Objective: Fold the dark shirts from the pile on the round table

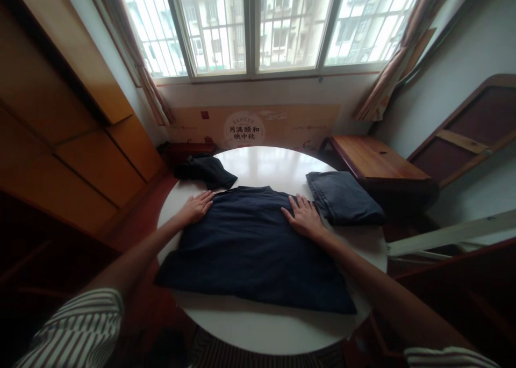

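A dark navy shirt (250, 244) lies spread flat on a round white table (266, 325), its collar pointing away from me. My left hand (195, 208) rests open and flat on the shirt's far left shoulder, fingers stretched out. My right hand (303, 216) lies open and flat on the far right shoulder, fingers spread. Neither hand holds anything.
A folded grey garment (342, 197) sits on the table just right of my right hand. A crumpled black garment (207, 172) lies at the far left of the table. A wooden side table (374, 161) stands at the right, wooden cabinets (80, 142) at the left, windows behind.
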The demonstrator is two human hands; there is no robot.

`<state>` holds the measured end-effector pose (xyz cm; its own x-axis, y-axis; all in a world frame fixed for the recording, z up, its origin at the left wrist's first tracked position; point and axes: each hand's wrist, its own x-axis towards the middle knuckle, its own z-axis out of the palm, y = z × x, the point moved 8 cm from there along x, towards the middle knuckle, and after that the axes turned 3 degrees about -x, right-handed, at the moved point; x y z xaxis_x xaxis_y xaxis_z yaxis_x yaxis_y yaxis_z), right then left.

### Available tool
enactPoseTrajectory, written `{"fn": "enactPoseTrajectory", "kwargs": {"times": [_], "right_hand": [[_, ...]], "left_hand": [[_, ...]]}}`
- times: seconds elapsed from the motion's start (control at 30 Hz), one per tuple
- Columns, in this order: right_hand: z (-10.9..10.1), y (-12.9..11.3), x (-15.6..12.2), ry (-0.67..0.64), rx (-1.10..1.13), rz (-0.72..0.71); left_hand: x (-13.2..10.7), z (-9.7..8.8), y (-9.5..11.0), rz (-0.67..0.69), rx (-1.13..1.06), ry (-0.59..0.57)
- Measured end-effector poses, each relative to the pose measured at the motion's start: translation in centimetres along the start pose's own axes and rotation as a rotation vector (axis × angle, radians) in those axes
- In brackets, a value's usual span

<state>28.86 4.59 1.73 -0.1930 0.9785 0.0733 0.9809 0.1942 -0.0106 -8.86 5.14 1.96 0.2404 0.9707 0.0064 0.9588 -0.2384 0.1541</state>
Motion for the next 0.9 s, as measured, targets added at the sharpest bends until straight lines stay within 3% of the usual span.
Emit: {"fn": "enactPoseTrajectory", "kwargs": {"times": [0.07, 0.13, 0.23, 0.37, 0.5, 0.63, 0.73, 0.8, 0.9], "right_hand": [[-0.7, -0.3, -0.3, 0.023, 0.004, -0.021], [-1.9, -2.1, -1.0, 0.060, 0.027, -0.134], [-3.6, -8.2, -3.7, 0.032, 0.130, -0.498], [-5.6, -17.9, -9.3, -0.031, 0.288, -0.977], [-5.6, -23.6, -12.3, -0.077, 0.345, -1.159], [-4.3, -24.4, -13.0, -0.137, 0.344, -1.169], [-4.0, -23.8, -13.7, -0.150, 0.353, -1.190], [-4.2, -23.4, -14.5, -0.163, 0.361, -1.223], [-4.6, -23.3, -15.0, -0.174, 0.374, -1.262]], "left_hand": [[-0.3, -1.2, -1.3, -0.012, -0.066, 0.120], [-0.7, -2.1, -3.2, -0.073, -0.188, 0.221], [-0.8, -2.2, -5.8, -0.164, -0.385, 0.214], [-0.1, -2.2, -6.8, -0.217, -0.649, 0.151], [0.9, -3.1, -6.4, -0.240, -0.910, 0.185], [1.7, -2.4, -6.9, -0.324, -1.079, 0.164], [2.0, -2.1, -8.1, -0.334, -1.050, 0.224], [2.1, -2.1, -8.8, -0.319, -0.962, 0.246], [2.2, -3.0, -8.2, -0.247, -0.644, 0.278]]}}
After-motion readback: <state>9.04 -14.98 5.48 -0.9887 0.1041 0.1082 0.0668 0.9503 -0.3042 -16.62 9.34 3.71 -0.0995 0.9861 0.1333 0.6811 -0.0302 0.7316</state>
